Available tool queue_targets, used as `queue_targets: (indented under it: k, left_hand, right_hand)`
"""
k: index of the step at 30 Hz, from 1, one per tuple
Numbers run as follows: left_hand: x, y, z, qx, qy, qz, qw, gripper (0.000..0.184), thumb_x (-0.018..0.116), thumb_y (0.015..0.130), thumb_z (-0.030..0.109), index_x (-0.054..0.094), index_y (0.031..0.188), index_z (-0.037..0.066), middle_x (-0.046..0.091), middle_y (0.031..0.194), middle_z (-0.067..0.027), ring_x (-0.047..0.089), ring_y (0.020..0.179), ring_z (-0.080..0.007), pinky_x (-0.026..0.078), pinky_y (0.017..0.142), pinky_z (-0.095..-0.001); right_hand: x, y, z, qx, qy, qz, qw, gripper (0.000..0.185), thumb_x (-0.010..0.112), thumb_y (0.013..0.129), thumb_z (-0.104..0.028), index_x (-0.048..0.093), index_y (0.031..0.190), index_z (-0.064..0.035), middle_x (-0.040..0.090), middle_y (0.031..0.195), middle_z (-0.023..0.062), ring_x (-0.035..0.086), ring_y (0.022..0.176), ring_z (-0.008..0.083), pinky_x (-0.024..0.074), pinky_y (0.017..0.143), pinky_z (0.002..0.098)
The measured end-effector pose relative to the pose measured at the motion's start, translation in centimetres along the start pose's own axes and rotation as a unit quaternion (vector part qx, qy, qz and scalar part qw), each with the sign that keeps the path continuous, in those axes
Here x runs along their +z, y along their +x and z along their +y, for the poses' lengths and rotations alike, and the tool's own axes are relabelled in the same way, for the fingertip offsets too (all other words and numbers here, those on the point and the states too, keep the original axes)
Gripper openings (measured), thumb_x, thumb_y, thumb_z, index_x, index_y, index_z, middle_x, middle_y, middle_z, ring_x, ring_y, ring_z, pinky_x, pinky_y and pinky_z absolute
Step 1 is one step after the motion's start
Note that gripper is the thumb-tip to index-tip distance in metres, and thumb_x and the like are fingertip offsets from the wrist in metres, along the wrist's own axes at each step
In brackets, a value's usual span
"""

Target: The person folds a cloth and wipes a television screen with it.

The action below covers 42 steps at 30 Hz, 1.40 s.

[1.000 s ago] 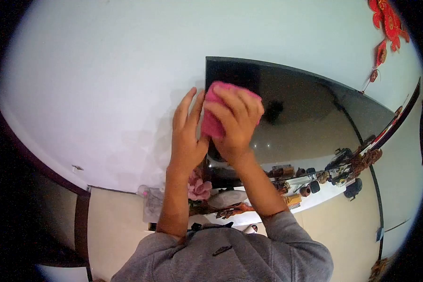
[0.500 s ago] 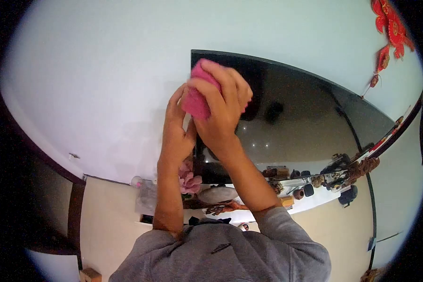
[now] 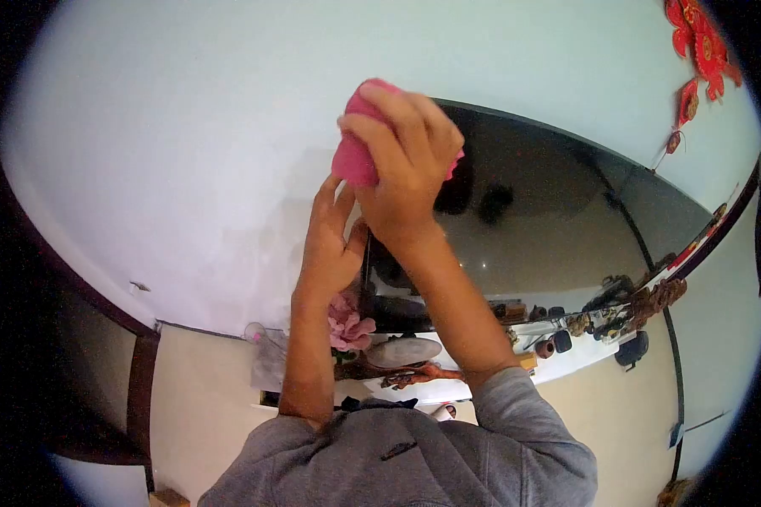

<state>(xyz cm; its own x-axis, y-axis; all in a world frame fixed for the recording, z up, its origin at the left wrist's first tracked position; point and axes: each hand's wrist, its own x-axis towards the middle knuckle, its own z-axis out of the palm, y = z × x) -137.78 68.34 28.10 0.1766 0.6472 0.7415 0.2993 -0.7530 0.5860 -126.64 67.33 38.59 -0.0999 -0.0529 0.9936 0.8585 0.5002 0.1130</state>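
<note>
A folded pink cloth [image 3: 358,157] is held in my right hand [image 3: 410,148], its fingers bent over the front of it. The hand and cloth cover the upper left corner of a large black television [image 3: 524,194]. Just below, my left hand [image 3: 334,241] is at the television's left edge, fingers extended and apart. Its fingertips reach up close to the cloth's lower edge; whether they touch it or the screen frame I cannot tell. Nothing shows in the left hand.
Below the screen, a white cabinet top bears pink flowers [image 3: 351,325], an oval pale stone [image 3: 404,351], a reddish-brown wood carving [image 3: 423,373] and small pots [image 3: 545,347]. A red hanging ornament [image 3: 706,51] is on the wall at upper right.
My right hand has moved upward with the pink cloth, past the screen's top corner. My left hand sits slightly lower and farther right, now apart from the right hand's wrist area.
</note>
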Motion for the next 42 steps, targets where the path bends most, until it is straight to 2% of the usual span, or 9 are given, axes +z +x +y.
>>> queue_targets:
  k: [4, 7, 15, 22, 24, 30, 34, 37, 42]
  left_hand:
    - [-0.1, -0.6, -0.9, -0.041, -0.116, -0.018, 0.992, 0.059, 0.06, 0.084, -0.003, 0.047, 0.141, 0.005, 0.039, 0.149, -0.0231, 0.036, 0.139, -0.0424, 0.031, 0.114, -0.0473]
    - [-0.6, -0.9, -1.4, 0.002, -0.022, -0.037, 0.999, 0.059, 0.06, 0.083, -0.003, 0.046, 0.141, 0.004, 0.038, 0.149, -0.0229, 0.036, 0.138, -0.0432, 0.032, 0.114, -0.0483]
    - [-0.9, -0.6, -0.1, 0.031, -0.062, -0.011, 0.998, 0.05, 0.055, 0.084, -0.004, 0.054, 0.134, 0.002, 0.042, 0.149, -0.02, 0.04, 0.137, -0.0387, 0.034, 0.113, -0.0446]
    - [-1.1, -0.3, 0.7, 0.019, -0.041, 0.007, 0.999, 0.048, 0.054, 0.088, 0.002, 0.055, 0.136, 0.003, 0.048, 0.147, -0.0161, 0.043, 0.138, -0.0323, 0.03, 0.116, -0.041]
    - [-0.7, -0.1, 1.2, 0.024, -0.053, 0.025, 0.998, 0.049, 0.054, 0.09, 0.005, 0.053, 0.138, 0.003, 0.048, 0.147, -0.0162, 0.043, 0.139, -0.0326, 0.029, 0.117, -0.0411]
    - [2.0, -0.1, 1.9, 0.05, -0.05, 0.053, 0.996, 0.067, 0.056, 0.093, 0.015, 0.03, 0.153, 0.001, 0.032, 0.158, -0.0196, 0.029, 0.147, -0.0327, 0.02, 0.12, -0.0418]
    - [3.4, -0.1, 2.0, 0.063, -0.008, 0.053, 0.997, 0.081, 0.058, 0.093, 0.017, 0.012, 0.158, 0.002, 0.016, 0.164, -0.0219, 0.016, 0.152, -0.0345, 0.013, 0.122, -0.0429]
    - [3.6, 0.0, 2.3, 0.082, 0.047, 0.061, 0.994, 0.084, 0.06, 0.093, 0.017, 0.009, 0.158, 0.003, 0.012, 0.164, -0.0223, 0.013, 0.152, -0.0364, 0.011, 0.123, -0.0439]
    - [4.4, 0.3, 3.7, 0.05, 0.043, 0.083, 0.994, 0.086, 0.059, 0.085, 0.002, 0.011, 0.157, 0.001, 0.014, 0.163, -0.0251, 0.016, 0.15, -0.0417, 0.015, 0.122, -0.0473]
  right_hand:
    - [1.7, -3.2, -1.5, -0.025, 0.008, -0.038, 0.999, 0.033, 0.074, 0.062, -0.011, 0.071, 0.095, -0.0161, 0.065, 0.118, 0.0012, 0.055, 0.113, 0.0271, 0.0345, 0.095, 0.0407]
    - [1.3, -1.6, -1.1, -0.015, -0.009, -0.037, 0.999, 0.02, 0.065, 0.074, -0.02, 0.069, 0.094, -0.0169, 0.065, 0.117, 0.0011, 0.056, 0.113, 0.0246, 0.0356, 0.092, 0.0439]
    - [0.1, -6.8, -0.6, -0.008, -0.013, -0.014, 1.0, 0.026, 0.072, 0.069, -0.018, 0.071, 0.094, -0.0179, 0.065, 0.121, 0.0005, 0.055, 0.113, 0.026, 0.0375, 0.093, 0.043]
    - [-3.3, -6.8, 2.4, 0.05, -0.066, 0.025, 0.996, 0.035, 0.079, 0.062, -0.007, 0.072, 0.096, -0.0147, 0.064, 0.121, 0.0105, 0.054, 0.117, 0.0328, 0.0374, 0.101, 0.0453]
    - [-4.0, -5.4, 3.6, 0.093, -0.104, 0.091, 0.986, 0.037, 0.077, 0.063, -0.005, 0.072, 0.098, -0.0137, 0.062, 0.124, 0.0134, 0.054, 0.118, 0.0348, 0.037, 0.103, 0.0467]
    - [-4.0, -13.5, 0.8, 0.091, -0.117, -0.05, 0.988, 0.043, 0.073, 0.073, -0.011, 0.071, 0.116, -0.0172, 0.055, 0.136, 0.0125, 0.049, 0.128, 0.0343, 0.0324, 0.108, 0.0496]
    - [-6.5, -13.1, 4.5, 0.055, -0.129, -0.026, 0.99, 0.043, 0.071, 0.076, -0.009, 0.069, 0.119, -0.0108, 0.053, 0.139, 0.0172, 0.046, 0.131, 0.0384, 0.0314, 0.109, 0.054]
    - [-8.1, -9.9, 6.9, 0.132, -0.126, 0.084, 0.98, 0.042, 0.068, 0.076, -0.006, 0.068, 0.118, -0.0072, 0.053, 0.138, 0.0179, 0.047, 0.131, 0.0394, 0.0314, 0.11, 0.0541]
    - [-8.4, -14.0, 5.5, 0.131, -0.108, -0.036, 0.985, 0.065, 0.06, 0.076, -0.017, 0.052, 0.14, -0.0067, 0.032, 0.152, 0.0258, 0.031, 0.14, 0.0448, 0.0215, 0.115, 0.056]
